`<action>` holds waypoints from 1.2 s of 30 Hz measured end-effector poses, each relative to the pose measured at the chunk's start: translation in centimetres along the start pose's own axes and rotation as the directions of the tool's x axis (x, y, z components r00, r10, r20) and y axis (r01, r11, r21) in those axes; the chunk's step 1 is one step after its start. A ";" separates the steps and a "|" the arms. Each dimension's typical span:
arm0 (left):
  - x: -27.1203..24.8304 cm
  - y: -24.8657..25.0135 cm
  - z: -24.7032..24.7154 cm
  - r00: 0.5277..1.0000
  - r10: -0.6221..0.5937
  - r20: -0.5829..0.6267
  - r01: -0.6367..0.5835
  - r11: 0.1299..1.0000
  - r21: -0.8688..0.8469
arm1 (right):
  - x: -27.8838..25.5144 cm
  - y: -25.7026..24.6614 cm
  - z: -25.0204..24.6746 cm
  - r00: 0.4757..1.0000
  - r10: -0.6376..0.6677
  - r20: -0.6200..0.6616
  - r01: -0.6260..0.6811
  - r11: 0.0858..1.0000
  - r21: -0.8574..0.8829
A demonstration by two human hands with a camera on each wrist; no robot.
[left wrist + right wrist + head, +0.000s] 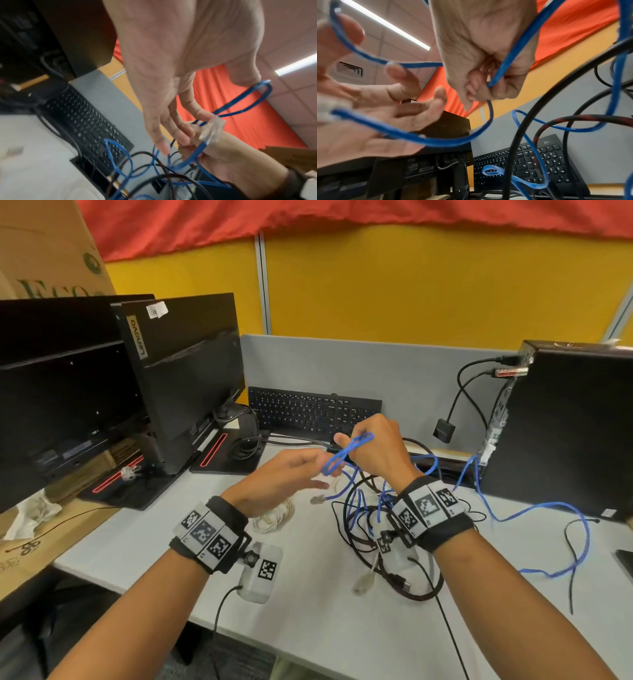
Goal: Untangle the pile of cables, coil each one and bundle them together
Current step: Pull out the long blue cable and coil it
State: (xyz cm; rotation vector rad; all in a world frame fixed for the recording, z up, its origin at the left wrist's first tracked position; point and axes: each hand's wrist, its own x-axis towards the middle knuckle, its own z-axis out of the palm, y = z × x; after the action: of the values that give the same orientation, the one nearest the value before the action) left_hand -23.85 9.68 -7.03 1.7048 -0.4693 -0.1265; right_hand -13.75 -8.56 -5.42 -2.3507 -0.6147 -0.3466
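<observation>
Curled fingers of the right hand close round a small loop of the blue cable, raised above the desk; the right wrist view shows the strand running into the closed fist. Beside it the left hand is spread, fingers straight and loose, with the loop's other end hooked over the thumb and a fingertip; it pinches nothing. A clear plug on the blue cable hangs just beyond the left fingers in the left wrist view, though blur makes it hard to say whether any finger touches it.

Nearest on the white desk lies a second clear plug beside a dark braided cable. Under the right wrist sits the tangle of black and blue cables, partly hidden by the wristband, so single strands cannot be followed through it. A white coiled cable lies under the left wrist, half covered by it. The blue cable trails right across the desk to the black computer tower.

Farther back, a black keyboard leans against the grey partition, and two monitors seen from behind stand at the left, their stands crowding the desk's edge.
</observation>
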 end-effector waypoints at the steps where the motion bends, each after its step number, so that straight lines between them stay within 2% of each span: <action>1: 0.0 -0.1 0.4 0.999 0.026 0.019 -0.023 0.994 -0.109 | 0.2 -0.2 0.0 0.999 0.047 0.007 -0.047 0.999 0.002; 3: 0.1 -0.4 1.2 0.997 0.077 0.029 -0.065 0.950 -0.306 | 0.5 -0.4 0.1 0.992 0.128 0.001 -0.127 0.991 -0.041; 5: 0.3 -0.5 1.8 0.994 0.105 -0.033 -0.109 0.906 -0.410 | 0.4 -0.6 0.2 0.983 0.180 0.013 -0.177 0.976 -0.128; 6: 0.5 -0.4 2.0 0.991 0.119 -0.052 -0.130 0.902 -0.411 | 0.3 -0.6 0.4 0.979 0.201 0.033 -0.194 0.967 -0.165; 8: 0.9 -0.6 2.5 0.984 0.162 -0.075 -0.177 0.938 -0.296 | 0.2 -0.6 0.7 0.968 0.234 0.092 -0.211 0.955 -0.206; 10: 1.5 -1.0 2.4 0.967 0.147 -0.206 -0.179 0.973 -0.148 | 0.2 -0.5 0.3 0.954 0.252 0.161 -0.212 0.950 -0.229; 11: 1.6 -1.2 2.2 0.946 0.104 -0.308 -0.150 0.980 -0.129 | 0.2 -0.4 0.0 0.946 0.234 0.225 -0.180 0.955 -0.237; 13: 1.7 -1.6 1.0 0.871 -0.009 -0.491 -0.098 0.977 -0.190 | 0.1 0.0 -1.1 0.910 0.139 0.390 -0.058 0.975 -0.213; 15: 1.7 -1.9 -0.5 0.805 -0.086 -0.587 -0.079 0.965 -0.249 | -0.3 0.0 -2.2 0.860 0.054 0.507 0.034 0.986 -0.164; 16: 1.7 -2.0 -1.1 0.800 -0.096 -0.592 -0.062 0.969 -0.240 | -0.5 0.0 -2.5 0.849 0.034 0.528 0.053 0.987 -0.149; 17: 1.8 -2.2 -1.5 0.811 -0.082 -0.579 -0.043 0.979 -0.198 | -0.5 -0.1 -2.6 0.852 0.030 0.523 0.048 0.990 -0.135; 19: 1.8 -2.3 -1.4 0.858 -0.030 -0.513 0.026 1.000 -0.016 | -0.5 -0.1 -2.6 0.884 0.082 0.461 -0.055 0.996 -0.072; 21: 1.6 -2.9 -1.0 0.904 -0.085 -0.419 0.204 0.947 0.247 | -0.4 -0.1 -2.5 0.899 0.139 0.416 -0.161 0.987 0.019; 23: 1.4 -3.6 -0.2 0.884 -0.099 -0.457 0.327 0.830 0.453 | -0.6 -0.3 -2.5 0.898 0.188 0.398 -0.227 0.972 0.053; 24: 1.3 -4.0 0.1 0.859 -0.065 -0.508 0.333 0.825 0.456 | -0.7 -0.4 -2.5 0.899 0.215 0.381 -0.260 0.963 0.070; 25: 1.3 -4.1 0.2 0.827 -0.059 -0.560 0.310 0.878 0.364 | -0.7 -0.5 -2.5 0.900 0.249 0.357 -0.303 0.947 0.104; 26: 1.4 -4.3 0.0 0.796 -0.103 -0.596 0.244 0.956 0.161 | -0.7 -0.4 -2.5 0.900 0.287 0.329 -0.351 0.924 0.152; 27: 1.5 -3.9 0.1 0.788 -0.183 -0.587 0.143 0.983 -0.115 | -0.7 -0.4 -2.4 0.899 0.322 0.298 -0.389 0.899 0.202; 28: 1.6 -3.8 0.2 0.808 -0.241 -0.538 0.052 0.938 -0.343 | -0.8 -0.4 -2.3 0.897 0.349 0.272 -0.414 0.878 0.240; 29: 1.7 -3.8 0.1 0.832 -0.244 -0.498 -0.022 0.883 -0.468 | -0.8 -0.5 -2.2 0.895 0.366 0.253 -0.429 0.862 0.269; 31: 1.9 -3.0 0.8 0.884 -0.174 -0.434 -0.046 0.891 -0.451 | -0.8 -0.8 -1.7 0.896 0.376 0.236 -0.433 0.858 0.277; 33: 2.4 -2.5 1.8 0.903 -0.087 -0.420 -0.051 0.951 -0.305 | -0.9 -1.0 -1.3 0.901 0.360 0.243 -0.414 0.882 0.227; 35: 2.9 -1.4 2.5 0.878 -0.039 -0.478 -0.082 0.970 -0.230 | -1.2 -1.0 -0.9 0.891 0.325 0.318 -0.391 0.904 0.171; 36: 3.1 -1.0 2.5 0.847 -0.002 -0.532 -0.106 0.979 -0.173 | -1.4 -1.0 -0.9 0.879 0.304 0.368 -0.362 0.927 0.100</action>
State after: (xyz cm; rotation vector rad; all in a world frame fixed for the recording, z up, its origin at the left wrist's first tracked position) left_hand -21.67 6.32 -7.98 1.4500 -0.0806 0.3280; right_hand -15.51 -8.96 -4.73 -2.3131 -0.3636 0.2749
